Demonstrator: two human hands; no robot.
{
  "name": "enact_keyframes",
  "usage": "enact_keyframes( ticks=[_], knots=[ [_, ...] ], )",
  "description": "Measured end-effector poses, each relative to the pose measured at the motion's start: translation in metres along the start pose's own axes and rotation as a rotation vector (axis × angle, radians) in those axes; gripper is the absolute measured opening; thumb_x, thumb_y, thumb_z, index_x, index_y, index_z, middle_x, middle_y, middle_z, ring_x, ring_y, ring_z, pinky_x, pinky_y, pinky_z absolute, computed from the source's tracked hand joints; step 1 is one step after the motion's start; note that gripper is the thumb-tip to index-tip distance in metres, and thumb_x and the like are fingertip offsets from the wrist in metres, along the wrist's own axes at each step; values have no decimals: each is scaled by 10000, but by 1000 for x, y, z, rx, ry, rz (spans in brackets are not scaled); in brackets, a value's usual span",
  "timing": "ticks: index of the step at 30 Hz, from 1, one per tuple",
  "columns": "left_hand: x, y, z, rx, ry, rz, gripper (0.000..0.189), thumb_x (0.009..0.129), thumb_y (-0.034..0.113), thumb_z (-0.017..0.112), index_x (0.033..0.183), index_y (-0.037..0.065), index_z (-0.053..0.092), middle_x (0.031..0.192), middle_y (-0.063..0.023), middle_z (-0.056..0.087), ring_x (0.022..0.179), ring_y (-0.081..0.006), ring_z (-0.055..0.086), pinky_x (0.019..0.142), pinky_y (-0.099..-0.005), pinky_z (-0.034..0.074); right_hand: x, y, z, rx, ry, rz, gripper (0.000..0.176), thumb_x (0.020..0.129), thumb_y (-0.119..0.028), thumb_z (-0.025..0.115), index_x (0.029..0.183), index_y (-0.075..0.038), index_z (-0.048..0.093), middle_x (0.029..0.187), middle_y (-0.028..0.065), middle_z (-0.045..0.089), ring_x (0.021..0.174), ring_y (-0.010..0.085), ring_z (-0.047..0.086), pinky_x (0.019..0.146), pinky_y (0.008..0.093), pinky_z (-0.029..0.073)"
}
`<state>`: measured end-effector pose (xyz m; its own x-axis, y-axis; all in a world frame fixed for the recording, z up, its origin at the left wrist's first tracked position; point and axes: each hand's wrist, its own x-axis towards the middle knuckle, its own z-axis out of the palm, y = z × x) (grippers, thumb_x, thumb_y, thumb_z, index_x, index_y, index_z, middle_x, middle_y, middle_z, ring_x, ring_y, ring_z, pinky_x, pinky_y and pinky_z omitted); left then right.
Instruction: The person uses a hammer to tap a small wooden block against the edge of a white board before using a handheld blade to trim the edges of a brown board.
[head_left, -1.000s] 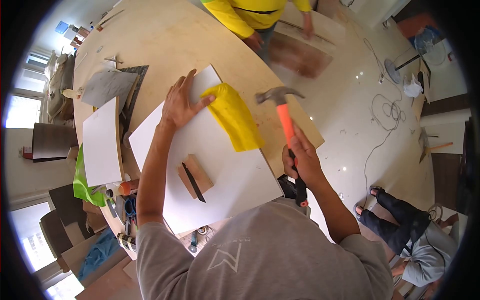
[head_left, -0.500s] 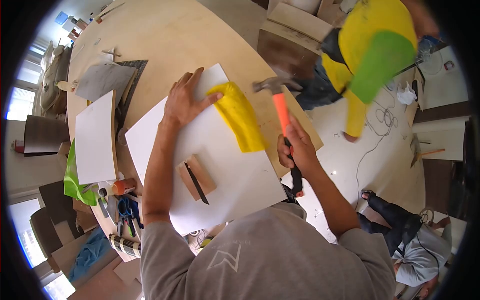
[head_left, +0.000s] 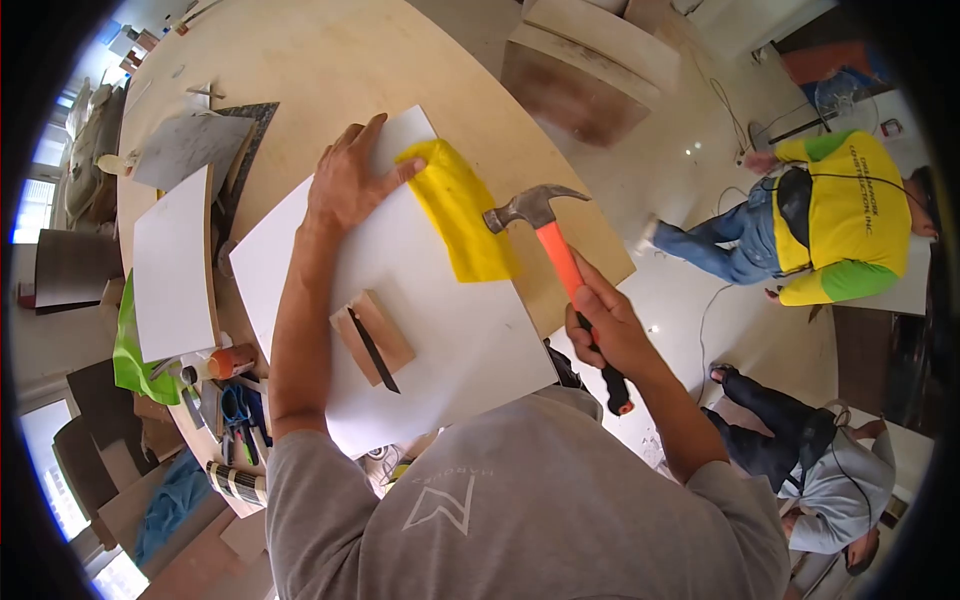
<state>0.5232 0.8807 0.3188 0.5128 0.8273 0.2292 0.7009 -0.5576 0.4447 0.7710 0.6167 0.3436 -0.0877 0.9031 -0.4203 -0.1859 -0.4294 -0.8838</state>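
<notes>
My right hand point(head_left: 610, 325) is wrapped round the orange and black handle of a claw hammer point(head_left: 562, 255). The steel head is over the right edge of a yellow cloth point(head_left: 460, 215); whether it touches cannot be told. My left hand point(head_left: 345, 180) lies with fingers stretched out on the upper part of a white board point(head_left: 460, 340), its thumb on the cloth's upper left end. Nearer my body, a small wooden block point(head_left: 372, 340) rests on the board with a thin black strip point(head_left: 375, 352) across it.
Beneath the board is a large wooden table point(head_left: 330, 70). Another white panel point(head_left: 175, 265) stands to the left, near scissors point(head_left: 235, 408) and an orange-capped bottle point(head_left: 232, 360). A person in a yellow shirt point(head_left: 840, 215) and another in grey point(head_left: 840, 480) are at the right. Cables cross the floor.
The hammer has come down and left, its head now over the cloth's edge. The person in yellow has moved right and away. My left hand keeps its place on the board.
</notes>
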Motion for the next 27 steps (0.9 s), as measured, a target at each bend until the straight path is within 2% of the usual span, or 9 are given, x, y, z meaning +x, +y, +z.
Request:
enact_keyframes(
  ticks=[4, 5, 13, 16, 17, 20, 21, 25, 27],
  knots=[
    [-4, -1, 1, -11, -14, -28, 863, 781, 637, 676, 1337, -5, 523, 1140, -225, 620, 1082, -390, 591, 955, -445, 463, -5, 13, 5, 197, 163, -47, 537, 1071, -296, 352, 1563, -188, 166, 626, 27, 425, 393, 84, 358, 385, 219, 351],
    [-2, -1, 0, -10, -18, -25, 866, 780, 640, 676, 1337, -5, 524, 1141, -225, 620, 1081, -391, 592, 954, -446, 465, -9, 11, 3, -10, -8, 3, 536, 1071, -299, 350, 1563, -190, 166, 628, 25, 422, 392, 82, 352, 388, 216, 351],
    [-1, -6, 1, -12, 4, -5, 872, 782, 650, 669, 1326, -18, 532, 1148, -224, 618, 1077, -381, 599, 935, -447, 478, -32, 16, -7, -68, -23, 42, 528, 1070, -319, 342, 1560, -191, 191, 607, 16, 420, 395, 75, 351, 391, 218, 354],
    [-5, -8, 4, -23, -12, -22, 872, 785, 650, 668, 1324, -21, 533, 1145, -223, 620, 1074, -379, 600, 935, -445, 479, -31, 25, 3, 248, 160, -60, 533, 1069, -319, 347, 1560, -184, 190, 596, 17, 434, 397, 72, 365, 390, 218, 357],
    [-3, -7, 3, -23, -19, -18, 872, 785, 650, 668, 1325, -22, 533, 1142, -223, 621, 1073, -379, 601, 936, -444, 479, -35, 31, -2, 47, 114, 66, 531, 1072, -318, 334, 1562, -185, 178, 603, 23, 448, 402, 69, 374, 389, 216, 357],
    [-4, -5, 1, 10, -11, -23, 845, 792, 626, 677, 1313, -26, 541, 1128, -219, 628, 1057, -379, 607, 929, -442, 482, -43, 26, -9, -41, 5, 18, 542, 1070, -327, 344, 1564, -187, 170, 605, 23, 450, 406, 69, 378, 392, 214, 358],
    [-5, -5, 2, -13, -8, -15, 845, 790, 624, 681, 1314, -25, 542, 1122, -218, 630, 1050, -379, 610, 925, -442, 484, -41, 28, -2, 134, 125, 2, 549, 1068, -325, 356, 1564, -189, 167, 597, 20, 439, 417, 66, 381, 399, 210, 361],
    [-4, -8, 0, -28, 5, 0, 835, 788, 613, 692, 1309, -23, 547, 1109, -216, 637, 1024, -383, 619, 908, -442, 494, -36, 25, 1, -32, -36, 27, 537, 1072, -321, 339, 1564, -190, 169, 594, 11, 408, 402, 65, 348, 396, 209, 350],
    [-5, -7, 1, -34, 3, -11, 835, 786, 615, 692, 1305, -23, 551, 1112, -219, 637, 1021, -387, 621, 902, -442, 497, -26, 21, 6, 97, 90, -43, 539, 1071, -323, 341, 1564, -190, 168, 602, 11, 409, 399, 66, 344, 394, 209, 350]
  ],
)
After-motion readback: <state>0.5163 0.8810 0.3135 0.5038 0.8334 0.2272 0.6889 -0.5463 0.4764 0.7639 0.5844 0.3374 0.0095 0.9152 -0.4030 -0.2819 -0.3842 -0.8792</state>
